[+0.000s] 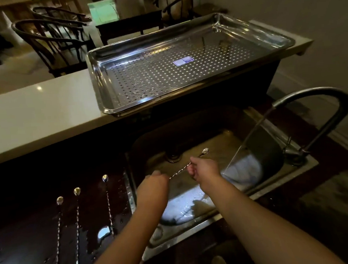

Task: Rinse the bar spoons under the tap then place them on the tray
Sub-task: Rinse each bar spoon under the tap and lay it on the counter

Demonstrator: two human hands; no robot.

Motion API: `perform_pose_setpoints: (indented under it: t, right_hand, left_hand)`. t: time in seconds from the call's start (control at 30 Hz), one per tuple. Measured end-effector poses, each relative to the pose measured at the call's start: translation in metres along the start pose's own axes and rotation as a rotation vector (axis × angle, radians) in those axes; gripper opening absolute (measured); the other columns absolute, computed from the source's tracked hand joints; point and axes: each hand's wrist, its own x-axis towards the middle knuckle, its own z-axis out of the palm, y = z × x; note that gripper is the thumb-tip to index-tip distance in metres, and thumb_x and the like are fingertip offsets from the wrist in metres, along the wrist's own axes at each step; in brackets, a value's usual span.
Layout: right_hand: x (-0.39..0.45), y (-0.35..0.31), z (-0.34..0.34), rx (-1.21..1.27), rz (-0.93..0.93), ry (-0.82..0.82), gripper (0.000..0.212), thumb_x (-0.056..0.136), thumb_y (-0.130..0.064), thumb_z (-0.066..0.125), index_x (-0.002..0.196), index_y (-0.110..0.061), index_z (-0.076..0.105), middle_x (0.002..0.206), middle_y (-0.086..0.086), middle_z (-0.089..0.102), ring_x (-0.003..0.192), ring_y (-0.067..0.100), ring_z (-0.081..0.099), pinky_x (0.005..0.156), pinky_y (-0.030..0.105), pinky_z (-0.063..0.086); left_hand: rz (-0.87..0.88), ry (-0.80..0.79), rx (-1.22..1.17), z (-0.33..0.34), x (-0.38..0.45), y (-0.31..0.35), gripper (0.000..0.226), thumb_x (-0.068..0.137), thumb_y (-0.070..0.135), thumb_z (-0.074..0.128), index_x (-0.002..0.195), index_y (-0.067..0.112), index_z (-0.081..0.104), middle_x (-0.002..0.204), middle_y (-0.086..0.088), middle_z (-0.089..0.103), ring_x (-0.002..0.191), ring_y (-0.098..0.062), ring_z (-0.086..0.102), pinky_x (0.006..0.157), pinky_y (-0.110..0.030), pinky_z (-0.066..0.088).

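Over the steel sink [305, 165] I hold one twisted bar spoon [181, 169] with both hands. My left hand [152, 185] grips its lower end and my right hand [204, 168] grips it near the bowl, which points up and right. Water runs from the curved tap [328, 106] into the sink to the right of the spoon, not touching it. Three more bar spoons [77, 211] lie side by side on the dark wet counter at the left. The perforated steel tray [96, 75] sits on the pale counter behind the sink, with no spoons in it.
The dark counter [22, 233] left of the sink is wet with puddles. A pale countertop [35, 111] stretches left of the tray. Wooden chairs [47, 37] and a table stand beyond it. A wall closes off the right side.
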Motion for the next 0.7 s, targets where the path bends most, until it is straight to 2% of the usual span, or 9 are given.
perform_pose_setpoints:
  t: [0.1, 0.2, 0.27, 0.3, 0.4, 0.43, 0.47, 0.57, 0.7]
  right_hand:
    - [0.007, -0.008, -0.019, 0.111, 0.02, -0.036, 0.032, 0.093, -0.006, 0.057, 0.061, -0.005, 0.052, 0.036, 0.0, 0.049, 0.044, 0.016, 0.042, 0.051, 0.027, 0.032]
    - [0.01, -0.017, -0.033, 0.215, 0.054, -0.055, 0.024, 0.095, -0.005, 0.055, 0.071, -0.004, 0.055, 0.039, -0.002, 0.053, 0.042, 0.011, 0.047, 0.052, 0.023, 0.035]
    - [0.011, -0.022, -0.04, 0.25, 0.073, -0.069, 0.02, 0.095, -0.005, 0.054, 0.075, -0.003, 0.056, 0.045, 0.001, 0.056, 0.042, 0.008, 0.051, 0.05, 0.019, 0.039]
    - [0.011, -0.025, -0.044, 0.263, 0.083, -0.078, 0.019, 0.095, -0.005, 0.054, 0.077, -0.003, 0.057, 0.05, 0.002, 0.056, 0.042, 0.008, 0.052, 0.048, 0.017, 0.042]
    - [0.009, -0.03, -0.051, 0.312, 0.11, -0.09, 0.017, 0.095, -0.004, 0.054, 0.078, -0.001, 0.058, 0.06, 0.007, 0.055, 0.046, 0.009, 0.053, 0.044, 0.015, 0.046]
    - [0.008, -0.03, -0.052, 0.315, 0.118, -0.087, 0.018, 0.095, -0.004, 0.054, 0.077, -0.001, 0.058, 0.061, 0.007, 0.055, 0.049, 0.01, 0.053, 0.044, 0.014, 0.047]
    - [0.008, -0.029, -0.054, 0.314, 0.124, -0.088, 0.019, 0.095, -0.004, 0.055, 0.076, -0.002, 0.058, 0.059, 0.006, 0.056, 0.049, 0.01, 0.054, 0.045, 0.014, 0.048]
    - [0.007, -0.026, -0.059, 0.333, 0.145, -0.101, 0.023, 0.095, -0.005, 0.055, 0.072, -0.002, 0.057, 0.052, 0.004, 0.057, 0.039, 0.008, 0.053, 0.042, 0.014, 0.047]
    - [0.009, -0.028, -0.066, 0.377, 0.154, -0.079, 0.02, 0.094, -0.004, 0.056, 0.074, -0.001, 0.058, 0.06, 0.007, 0.056, 0.038, 0.007, 0.054, 0.043, 0.014, 0.048]
  left_hand:
    - [-0.02, 0.137, -0.058, 0.004, 0.004, 0.022, 0.014, 0.091, 0.021, 0.055, 0.102, 0.016, 0.062, 0.104, -0.005, 0.056, 0.1, -0.027, 0.056, 0.068, -0.036, 0.05]
    - [0.019, 0.361, -0.245, 0.007, 0.002, 0.049, 0.017, 0.09, 0.026, 0.059, 0.092, 0.012, 0.068, 0.088, -0.008, 0.062, 0.083, -0.028, 0.058, 0.062, -0.036, 0.05]
    - [-0.04, 0.361, -0.426, 0.016, -0.003, 0.069, 0.019, 0.092, 0.03, 0.055, 0.092, 0.016, 0.069, 0.083, -0.003, 0.065, 0.079, -0.022, 0.059, 0.065, -0.03, 0.046]
    - [-0.158, 0.311, -0.642, 0.02, -0.003, 0.08, 0.021, 0.094, 0.031, 0.053, 0.094, 0.018, 0.069, 0.083, 0.0, 0.067, 0.078, -0.018, 0.061, 0.066, -0.028, 0.045]
    - [-0.658, 0.146, -1.727, 0.02, 0.007, 0.108, 0.021, 0.096, 0.027, 0.052, 0.103, 0.011, 0.064, 0.091, -0.004, 0.067, 0.081, -0.013, 0.064, 0.076, -0.028, 0.05]
    - [-0.739, 0.146, -1.973, 0.02, 0.011, 0.116, 0.02, 0.097, 0.025, 0.051, 0.108, 0.01, 0.059, 0.097, -0.006, 0.066, 0.087, -0.014, 0.065, 0.081, -0.028, 0.05]
    - [-0.771, 0.177, -2.117, 0.021, 0.015, 0.122, 0.021, 0.097, 0.024, 0.05, 0.113, 0.012, 0.054, 0.103, -0.008, 0.064, 0.091, -0.015, 0.065, 0.084, -0.029, 0.049]
    - [-0.793, 0.332, -2.296, 0.023, 0.026, 0.134, 0.022, 0.097, 0.02, 0.05, 0.118, 0.013, 0.051, 0.108, -0.011, 0.062, 0.095, -0.019, 0.066, 0.081, -0.027, 0.052]
    - [-0.872, 0.399, -2.292, 0.026, 0.036, 0.141, 0.008, 0.096, 0.016, 0.053, 0.097, 0.01, 0.059, 0.097, -0.009, 0.065, 0.085, -0.018, 0.069, 0.069, -0.021, 0.057]
